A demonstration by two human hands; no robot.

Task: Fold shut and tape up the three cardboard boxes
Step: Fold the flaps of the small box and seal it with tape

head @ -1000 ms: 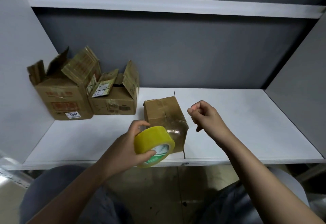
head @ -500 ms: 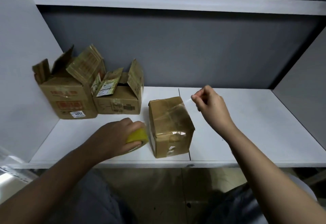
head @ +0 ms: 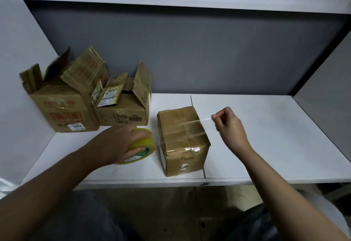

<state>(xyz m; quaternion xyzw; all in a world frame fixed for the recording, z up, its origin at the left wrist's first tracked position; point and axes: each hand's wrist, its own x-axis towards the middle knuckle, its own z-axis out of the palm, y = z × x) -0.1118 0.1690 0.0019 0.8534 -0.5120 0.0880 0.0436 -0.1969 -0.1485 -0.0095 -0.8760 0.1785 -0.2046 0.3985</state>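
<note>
A person's left hand (head: 121,142) curls its grip around a yellow tape roll (head: 143,145) resting on the white shelf (head: 266,136), while the right hand (head: 228,125) pinches the free end of a clear tape strip (head: 201,121) between thumb and fingertips. The strip runs leftward from that pinch across the top of the closed cardboard box (head: 183,142), which stands between the two grips, just beside the roll. Beyond the left hand's grip, two more cardboard boxes, a taller box (head: 62,115) and a lower box (head: 123,115), sit side by side with flaps standing open.
</note>
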